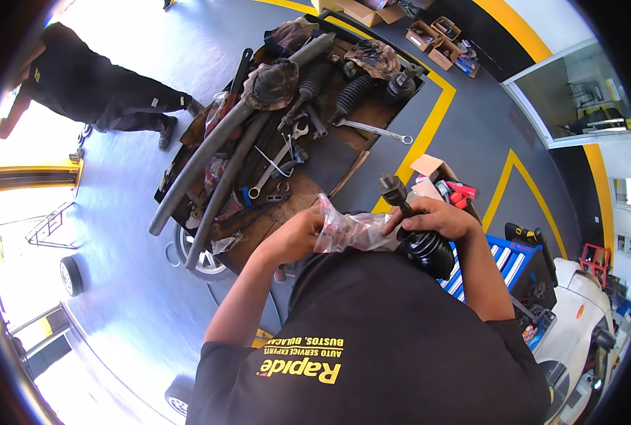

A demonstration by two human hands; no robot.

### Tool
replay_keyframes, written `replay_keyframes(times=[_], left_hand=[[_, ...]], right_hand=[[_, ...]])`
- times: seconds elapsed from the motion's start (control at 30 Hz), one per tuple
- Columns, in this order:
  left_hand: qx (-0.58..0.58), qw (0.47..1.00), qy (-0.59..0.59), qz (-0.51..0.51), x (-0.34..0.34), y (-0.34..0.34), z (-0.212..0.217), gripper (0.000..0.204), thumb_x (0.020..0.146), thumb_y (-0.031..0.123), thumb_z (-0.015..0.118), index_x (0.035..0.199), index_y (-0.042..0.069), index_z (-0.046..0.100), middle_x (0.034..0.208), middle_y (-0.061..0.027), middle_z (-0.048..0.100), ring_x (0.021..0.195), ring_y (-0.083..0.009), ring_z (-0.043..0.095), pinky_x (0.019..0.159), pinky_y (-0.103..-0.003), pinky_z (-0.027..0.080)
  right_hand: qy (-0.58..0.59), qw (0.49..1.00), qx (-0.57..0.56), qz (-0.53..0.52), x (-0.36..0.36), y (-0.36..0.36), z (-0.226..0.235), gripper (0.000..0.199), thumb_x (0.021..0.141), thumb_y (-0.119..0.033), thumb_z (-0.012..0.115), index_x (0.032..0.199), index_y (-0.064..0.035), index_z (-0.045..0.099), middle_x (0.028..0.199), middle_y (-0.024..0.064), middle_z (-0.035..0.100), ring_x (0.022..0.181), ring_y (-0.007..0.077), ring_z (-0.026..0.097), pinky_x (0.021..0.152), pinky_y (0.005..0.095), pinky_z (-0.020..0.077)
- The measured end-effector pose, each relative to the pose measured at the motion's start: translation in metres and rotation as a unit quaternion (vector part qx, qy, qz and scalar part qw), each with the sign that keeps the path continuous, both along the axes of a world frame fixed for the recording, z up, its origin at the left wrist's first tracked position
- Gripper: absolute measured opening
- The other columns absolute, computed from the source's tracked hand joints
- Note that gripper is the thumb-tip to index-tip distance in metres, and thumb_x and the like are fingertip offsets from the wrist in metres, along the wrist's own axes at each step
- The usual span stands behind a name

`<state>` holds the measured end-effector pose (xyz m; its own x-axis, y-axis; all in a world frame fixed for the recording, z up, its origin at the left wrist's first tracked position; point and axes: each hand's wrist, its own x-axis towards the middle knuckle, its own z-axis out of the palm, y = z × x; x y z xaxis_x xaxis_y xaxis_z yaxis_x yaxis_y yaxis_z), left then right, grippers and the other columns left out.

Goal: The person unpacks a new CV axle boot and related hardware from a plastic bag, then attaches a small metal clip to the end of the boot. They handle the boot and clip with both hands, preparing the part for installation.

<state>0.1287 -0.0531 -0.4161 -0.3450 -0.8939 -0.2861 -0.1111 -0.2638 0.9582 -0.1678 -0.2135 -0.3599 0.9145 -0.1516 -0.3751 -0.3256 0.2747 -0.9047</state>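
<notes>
My right hand [439,218] is wrapped round a metal joint shaft [395,190] with a black ribbed rubber boot [430,253] at its lower end. The shaft's stepped metal tip points up and away from me. My left hand [298,235] grips a clear plastic bag [354,230] with red marks at its edge. The crumpled bag stretches across my front to the right hand's fingertips. What the bag holds, if anything, I cannot make out.
A worn work table [322,170] ahead carries long grey bars, ribbed boots, dirty rags and a combination wrench [376,131]. A blue tool cart [499,255] stands on my right, near an open cardboard box [432,170]. Another person [110,85] stands at the far left.
</notes>
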Motion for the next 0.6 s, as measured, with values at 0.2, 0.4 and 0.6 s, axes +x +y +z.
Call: replay_keyframes(times=[0.2, 0.4, 0.6], left_hand=[[-0.046, 0.998, 0.033, 0.009, -0.010, 0.008, -0.022, 0.024, 0.095, 0.012, 0.073, 0.117, 0.001, 0.072, 0.119, -0.0129, 0.071, 0.113, -0.0252, 0.065, 0.103, -0.037, 0.049], [-0.058, 0.996, 0.039, 0.050, -0.018, 0.019, -0.012, 0.036, 0.096, 0.018, 0.077, 0.126, 0.001, 0.068, 0.127, -0.0115, 0.067, 0.120, -0.0257, 0.062, 0.107, -0.038, 0.047], [0.007, 0.996, 0.048, 0.081, -0.011, 0.021, -0.003, 0.039, 0.092, 0.020, 0.083, 0.123, 0.001, 0.069, 0.133, -0.0083, 0.063, 0.123, -0.0179, 0.059, 0.107, -0.035, 0.046]], right_hand=[[0.032, 0.999, 0.027, 0.010, 0.010, 0.001, 0.003, 0.034, 0.103, -0.024, 0.065, 0.123, 0.0017, 0.074, 0.122, 0.0111, 0.075, 0.123, 0.0232, 0.065, 0.111, 0.0369, 0.0442], [0.049, 0.998, 0.030, 0.038, 0.024, 0.000, 0.002, 0.034, 0.102, -0.024, 0.065, 0.121, 0.0021, 0.074, 0.119, 0.0113, 0.075, 0.122, 0.0232, 0.064, 0.110, 0.0362, 0.0426], [0.039, 0.996, -0.001, 0.085, 0.036, -0.002, 0.002, 0.033, 0.103, -0.025, 0.063, 0.119, 0.0020, 0.075, 0.119, 0.0117, 0.075, 0.119, 0.0225, 0.065, 0.109, 0.0355, 0.0441]])
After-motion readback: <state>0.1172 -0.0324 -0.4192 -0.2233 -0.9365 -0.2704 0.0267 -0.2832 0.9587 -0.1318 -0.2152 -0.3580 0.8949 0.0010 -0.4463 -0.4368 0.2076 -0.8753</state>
